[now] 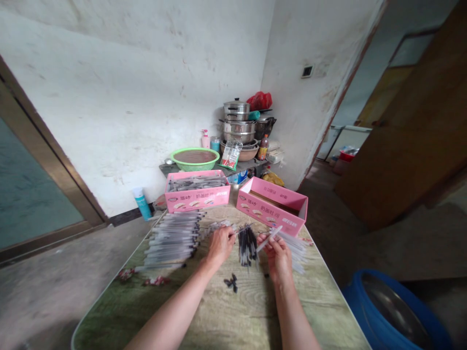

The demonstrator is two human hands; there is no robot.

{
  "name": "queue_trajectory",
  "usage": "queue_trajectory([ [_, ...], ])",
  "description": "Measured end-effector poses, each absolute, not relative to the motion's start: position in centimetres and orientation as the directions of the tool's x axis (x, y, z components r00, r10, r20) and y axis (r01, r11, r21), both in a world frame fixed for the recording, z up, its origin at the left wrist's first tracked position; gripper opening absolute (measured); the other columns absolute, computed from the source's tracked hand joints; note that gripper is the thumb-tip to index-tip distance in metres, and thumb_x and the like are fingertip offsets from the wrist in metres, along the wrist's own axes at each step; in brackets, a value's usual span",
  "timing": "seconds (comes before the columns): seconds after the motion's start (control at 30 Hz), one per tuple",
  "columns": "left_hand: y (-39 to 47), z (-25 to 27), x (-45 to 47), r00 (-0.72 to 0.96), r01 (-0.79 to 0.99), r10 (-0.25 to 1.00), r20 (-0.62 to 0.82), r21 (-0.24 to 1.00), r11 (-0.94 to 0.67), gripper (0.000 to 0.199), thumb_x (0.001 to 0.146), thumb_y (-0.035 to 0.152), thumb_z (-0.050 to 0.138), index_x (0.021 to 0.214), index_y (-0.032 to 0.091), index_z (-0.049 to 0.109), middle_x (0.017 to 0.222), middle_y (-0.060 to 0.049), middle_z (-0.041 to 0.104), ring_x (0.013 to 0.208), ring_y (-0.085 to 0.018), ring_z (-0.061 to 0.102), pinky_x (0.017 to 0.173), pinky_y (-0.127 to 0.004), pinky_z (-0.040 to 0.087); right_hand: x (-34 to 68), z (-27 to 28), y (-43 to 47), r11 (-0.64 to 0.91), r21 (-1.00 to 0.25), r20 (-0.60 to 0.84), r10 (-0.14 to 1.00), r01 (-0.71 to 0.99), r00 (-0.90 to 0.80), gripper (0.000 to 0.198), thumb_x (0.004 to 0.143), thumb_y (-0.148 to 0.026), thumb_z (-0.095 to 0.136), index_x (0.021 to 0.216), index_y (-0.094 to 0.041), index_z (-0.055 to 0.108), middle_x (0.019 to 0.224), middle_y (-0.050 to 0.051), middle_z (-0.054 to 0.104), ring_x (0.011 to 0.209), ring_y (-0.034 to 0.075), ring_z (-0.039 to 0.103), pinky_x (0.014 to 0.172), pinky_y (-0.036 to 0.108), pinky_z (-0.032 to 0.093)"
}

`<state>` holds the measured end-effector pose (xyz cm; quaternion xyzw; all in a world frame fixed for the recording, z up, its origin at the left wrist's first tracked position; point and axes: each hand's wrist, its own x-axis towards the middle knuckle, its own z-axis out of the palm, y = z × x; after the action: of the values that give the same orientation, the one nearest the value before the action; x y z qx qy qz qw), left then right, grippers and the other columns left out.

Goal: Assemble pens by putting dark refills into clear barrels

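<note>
My right hand (279, 258) is closed on a translucent white pen barrel (270, 238), held slanting between thumb and fingers. To its left, my left hand (220, 247) makes a pinch; a small dark tip shows at the fingers, but I cannot make out what it is. Between the hands lies a bundle of thin black-ended pen parts (248, 244). Several more clear barrels (296, 249) lie beside and beyond my right hand. A long row of pens (170, 240) with dark ends covers the table's left side. Several small black caps (231, 282) sit nearer to me.
Two pink boxes stand at the table's far edge: the left box (197, 200) holds many pens, the right box (272, 214) shows a brown inside. Behind are a green basin (195, 166) and stacked steel pots (239, 127). A blue tub (365, 306) stands at right.
</note>
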<state>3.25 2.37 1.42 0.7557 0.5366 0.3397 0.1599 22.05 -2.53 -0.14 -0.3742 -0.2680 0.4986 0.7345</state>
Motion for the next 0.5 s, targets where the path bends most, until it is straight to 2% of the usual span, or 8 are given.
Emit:
queue_trajectory([
  [0.1,2.1,1.8,2.0,0.221,0.523,0.944,0.246,0.787,-0.328,0.014,0.08,0.017,0.056,0.071,0.017,0.066,0.06,-0.001,0.061,0.055,-0.014,0.055,0.056,-0.023,0.036,22.1,0.0,-2.6,0.249,-0.815,0.034,0.922,-0.524,0.385,0.018,0.068,-0.027,0.078,0.079,-0.018,0.067,0.082,0.003,0.073,0.077,0.017,0.068,0.075,0.03,0.054],
  [0.2,1.6,1.3,1.2,0.279,0.321,0.946,0.163,0.913,-0.252,0.013,0.079,0.022,0.056,0.074,0.016,0.066,0.055,0.001,0.058,0.048,-0.012,0.052,0.05,-0.022,0.035,22.2,0.1,-2.7,0.261,-0.829,0.04,0.91,-0.494,0.413,0.016,0.068,-0.024,0.078,0.076,-0.017,0.067,0.073,-0.001,0.07,0.058,0.009,0.06,0.058,0.021,0.05],
  [0.3,1.2,0.6,0.6,0.313,0.221,0.942,0.122,0.955,-0.197,0.014,0.079,0.027,0.057,0.074,0.016,0.065,0.057,0.001,0.058,0.046,-0.011,0.05,0.046,-0.021,0.034,22.5,0.2,-2.9,0.262,-0.805,0.015,0.906,-0.532,0.423,0.017,0.068,-0.025,0.079,0.075,-0.017,0.065,0.068,-0.002,0.067,0.049,0.008,0.055,0.047,0.019,0.045],
  [0.5,1.4,0.3,-0.4,0.383,0.183,0.915,0.127,0.961,-0.209,0.018,0.08,0.032,0.06,0.078,0.016,0.067,0.063,-0.001,0.06,0.049,-0.011,0.05,0.047,-0.021,0.037,24.0,0.2,-3.0,0.337,-0.753,-0.032,0.84,-0.566,0.542,0.024,0.064,-0.023,0.079,0.072,-0.02,0.057,0.063,-0.004,0.066,0.059,0.013,0.067,0.05,0.021,0.053],
])
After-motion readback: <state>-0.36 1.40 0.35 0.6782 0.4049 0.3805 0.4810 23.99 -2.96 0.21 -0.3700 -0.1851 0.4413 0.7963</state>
